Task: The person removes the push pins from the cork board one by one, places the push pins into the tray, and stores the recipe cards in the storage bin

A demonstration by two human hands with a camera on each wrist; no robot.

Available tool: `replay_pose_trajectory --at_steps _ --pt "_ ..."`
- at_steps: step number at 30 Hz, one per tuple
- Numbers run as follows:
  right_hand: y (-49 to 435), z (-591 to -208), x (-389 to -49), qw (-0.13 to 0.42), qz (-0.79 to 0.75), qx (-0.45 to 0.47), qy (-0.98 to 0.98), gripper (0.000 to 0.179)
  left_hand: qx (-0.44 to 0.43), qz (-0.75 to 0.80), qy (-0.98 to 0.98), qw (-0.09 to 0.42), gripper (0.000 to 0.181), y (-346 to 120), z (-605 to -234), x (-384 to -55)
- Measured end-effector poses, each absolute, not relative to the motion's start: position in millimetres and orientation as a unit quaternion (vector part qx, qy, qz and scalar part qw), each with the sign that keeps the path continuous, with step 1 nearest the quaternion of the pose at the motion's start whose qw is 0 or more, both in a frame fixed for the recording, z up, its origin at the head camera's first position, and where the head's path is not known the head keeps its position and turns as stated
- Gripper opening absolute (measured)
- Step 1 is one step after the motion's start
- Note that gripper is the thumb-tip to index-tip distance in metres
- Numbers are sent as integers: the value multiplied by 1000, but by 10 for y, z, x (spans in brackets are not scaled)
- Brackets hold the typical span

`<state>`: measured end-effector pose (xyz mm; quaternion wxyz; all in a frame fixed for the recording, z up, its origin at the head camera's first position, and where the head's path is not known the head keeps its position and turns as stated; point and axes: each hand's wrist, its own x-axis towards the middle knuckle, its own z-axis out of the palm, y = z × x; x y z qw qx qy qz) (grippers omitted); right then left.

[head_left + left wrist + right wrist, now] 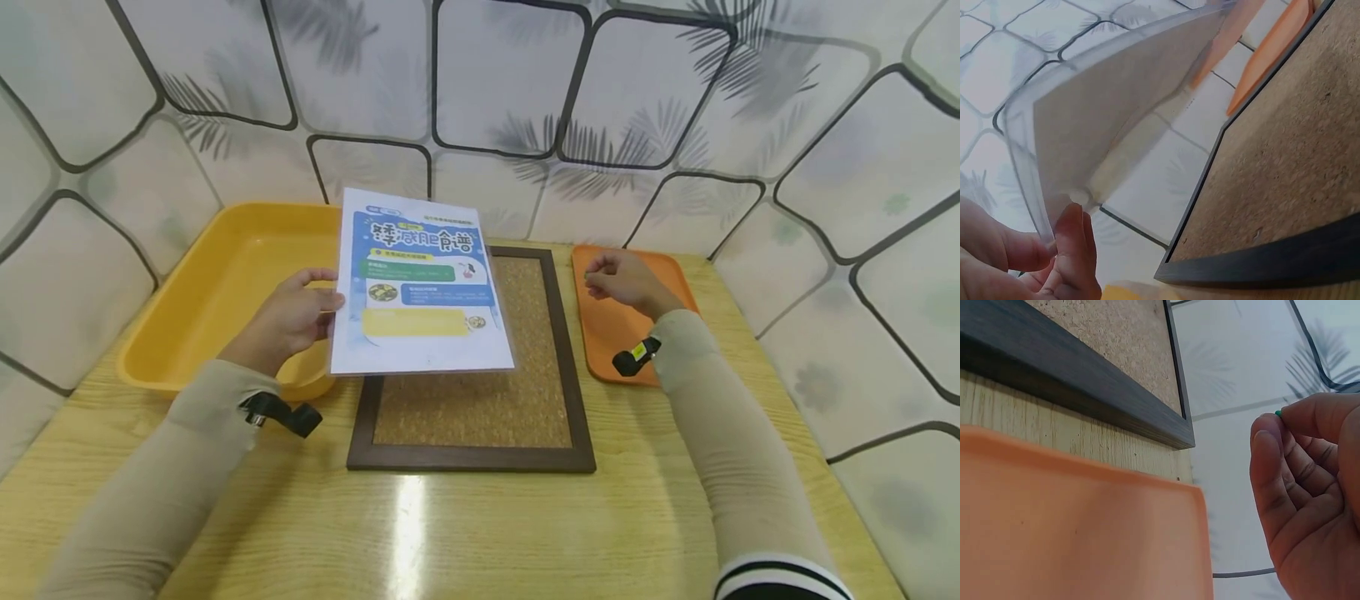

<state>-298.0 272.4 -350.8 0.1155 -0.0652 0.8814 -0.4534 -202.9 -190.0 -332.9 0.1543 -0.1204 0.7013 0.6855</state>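
In the head view my left hand (294, 320) pinches the left edge of a laminated sheet (427, 354), printed in blue, green and yellow with large characters. The sheet is raised and tilted above a cork board (480, 417) in a dark brown frame, hiding its upper left part. From the left wrist view, thumb and fingers grip the sheet's clear edge (1019, 169), with its back showing. Over the orange tray (611, 337) is my right hand (628, 282). Its thumb and forefinger pinch a tiny green thing (1278, 413), mostly hidden by the fingertips.
A large yellow tub (240, 258) stands at the left, behind my left forearm. The orange tray lies right of the board. All rest on a pale wooden table (480, 533), bordered by a patterned white wall covering (495, 75) at the back and sides.
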Motion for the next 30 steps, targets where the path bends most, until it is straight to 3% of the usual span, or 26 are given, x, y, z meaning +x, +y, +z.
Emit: replay_pose_trajectory --at_steps 25,30 --pt "2995 -3583 -2877 114 -456 -45 882 21 -117 638 747 147 44 -2343 -3323 -2054" --pt "3043 -3592 -2852 110 -461 -52 879 24 -114 638 748 142 33 -2462 -3316 -2052"
